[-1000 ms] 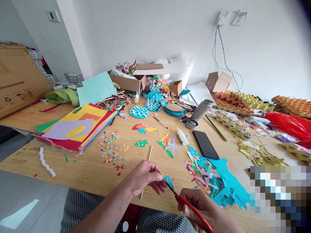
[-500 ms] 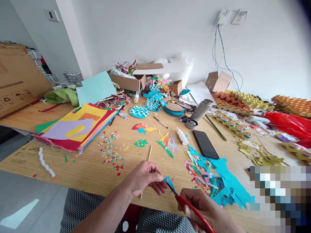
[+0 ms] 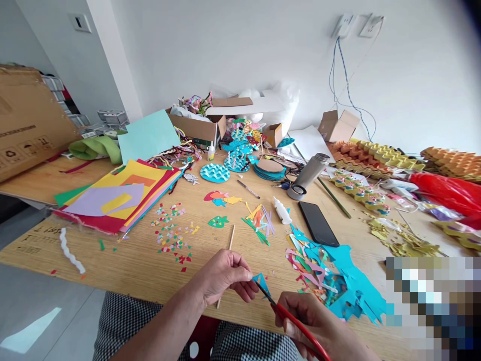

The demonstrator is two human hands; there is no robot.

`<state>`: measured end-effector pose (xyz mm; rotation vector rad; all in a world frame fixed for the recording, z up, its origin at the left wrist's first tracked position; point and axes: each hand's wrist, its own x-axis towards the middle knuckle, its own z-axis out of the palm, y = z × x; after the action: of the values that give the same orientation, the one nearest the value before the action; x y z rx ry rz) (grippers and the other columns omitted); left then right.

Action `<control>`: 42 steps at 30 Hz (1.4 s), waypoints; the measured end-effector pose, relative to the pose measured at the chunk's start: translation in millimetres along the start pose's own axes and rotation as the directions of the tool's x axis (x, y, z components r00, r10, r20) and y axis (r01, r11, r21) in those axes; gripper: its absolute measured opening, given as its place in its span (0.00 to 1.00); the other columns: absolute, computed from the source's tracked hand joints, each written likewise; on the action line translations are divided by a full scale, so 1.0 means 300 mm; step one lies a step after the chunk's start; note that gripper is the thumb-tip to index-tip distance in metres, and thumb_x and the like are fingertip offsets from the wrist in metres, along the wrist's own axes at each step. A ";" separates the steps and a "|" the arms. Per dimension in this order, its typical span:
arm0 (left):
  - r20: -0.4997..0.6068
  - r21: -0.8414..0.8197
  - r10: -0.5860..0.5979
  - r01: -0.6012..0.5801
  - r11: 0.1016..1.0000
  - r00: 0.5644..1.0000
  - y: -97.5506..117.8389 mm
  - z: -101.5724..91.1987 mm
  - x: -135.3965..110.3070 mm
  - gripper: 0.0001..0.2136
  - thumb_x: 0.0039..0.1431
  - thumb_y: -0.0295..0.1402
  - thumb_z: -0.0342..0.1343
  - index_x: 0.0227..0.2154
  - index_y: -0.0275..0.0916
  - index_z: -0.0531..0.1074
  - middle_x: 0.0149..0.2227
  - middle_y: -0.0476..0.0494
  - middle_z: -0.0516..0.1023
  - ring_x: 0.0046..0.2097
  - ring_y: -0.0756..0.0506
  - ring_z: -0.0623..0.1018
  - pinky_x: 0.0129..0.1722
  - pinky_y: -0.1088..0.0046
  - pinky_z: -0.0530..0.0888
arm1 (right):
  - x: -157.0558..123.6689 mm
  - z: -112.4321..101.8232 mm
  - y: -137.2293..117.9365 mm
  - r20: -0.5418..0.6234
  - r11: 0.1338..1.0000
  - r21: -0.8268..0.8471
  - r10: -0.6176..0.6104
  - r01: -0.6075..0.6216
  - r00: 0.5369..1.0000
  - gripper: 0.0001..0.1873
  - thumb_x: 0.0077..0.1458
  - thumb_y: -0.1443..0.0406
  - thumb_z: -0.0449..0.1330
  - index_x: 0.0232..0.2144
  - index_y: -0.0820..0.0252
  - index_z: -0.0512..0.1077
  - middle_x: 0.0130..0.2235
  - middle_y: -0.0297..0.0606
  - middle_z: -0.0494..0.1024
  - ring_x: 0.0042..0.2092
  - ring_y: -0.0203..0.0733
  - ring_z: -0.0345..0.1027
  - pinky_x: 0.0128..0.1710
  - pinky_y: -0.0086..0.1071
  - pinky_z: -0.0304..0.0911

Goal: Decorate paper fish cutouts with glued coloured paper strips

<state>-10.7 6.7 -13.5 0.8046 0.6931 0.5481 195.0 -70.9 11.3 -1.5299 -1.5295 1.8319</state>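
Between thumb and fingertips, my left hand (image 3: 227, 276) pinches a small piece of blue paper (image 3: 262, 282) just above the table's front edge. My right hand (image 3: 304, 321) grips red-handled scissors (image 3: 296, 326), whose dark blades lie against that blue piece. Whether the blades are fully closed is hard to see. Under my left hand a thin wooden stick (image 3: 232, 238) lies on the table, partly hidden. Beyond it is a green paper fish (image 3: 218, 221) with small triangles on it. Several more paper fish (image 3: 221, 198) lie farther back.
Blue paper scraps (image 3: 356, 291) and coloured offcuts spread at right, near a black phone (image 3: 318, 224), a white glue bottle (image 3: 281, 210) and a steel flask (image 3: 310, 175). Small confetti pieces (image 3: 173, 235) lie at left, beside stacked coloured paper (image 3: 124, 195). Egg cartons (image 3: 368, 160) stand back right.
Hardly anything differs: both hands, the scissors and the blue paper stay almost in place, with only a very slight shift at the blades.
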 end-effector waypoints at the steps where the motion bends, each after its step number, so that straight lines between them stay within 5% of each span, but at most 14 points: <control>1: 0.001 0.001 0.000 0.000 1.000 1.000 0.000 0.000 0.000 0.09 0.40 0.33 0.60 0.22 0.32 0.69 0.22 0.40 0.78 0.21 0.48 0.76 0.21 0.74 0.71 | 0.000 0.000 0.001 -0.004 1.000 -0.001 0.005 -0.005 1.000 0.33 0.40 0.36 0.57 0.27 0.61 0.63 0.18 0.24 0.61 0.18 0.25 0.52 0.15 0.21 0.46; 42: 0.000 0.003 0.009 -0.009 1.000 1.000 -0.008 -0.007 0.004 0.09 0.40 0.32 0.61 0.22 0.32 0.69 0.23 0.39 0.78 0.21 0.48 0.76 0.22 0.74 0.72 | 0.005 0.002 -0.011 -0.039 0.999 0.038 -0.021 0.022 0.999 0.31 0.40 0.39 0.61 0.22 0.60 0.62 0.18 0.24 0.60 0.15 0.23 0.48 0.13 0.23 0.39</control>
<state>-10.9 7.2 -16.8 0.8106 0.6911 0.5557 192.7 -68.7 13.3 -1.5167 -1.4786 1.7992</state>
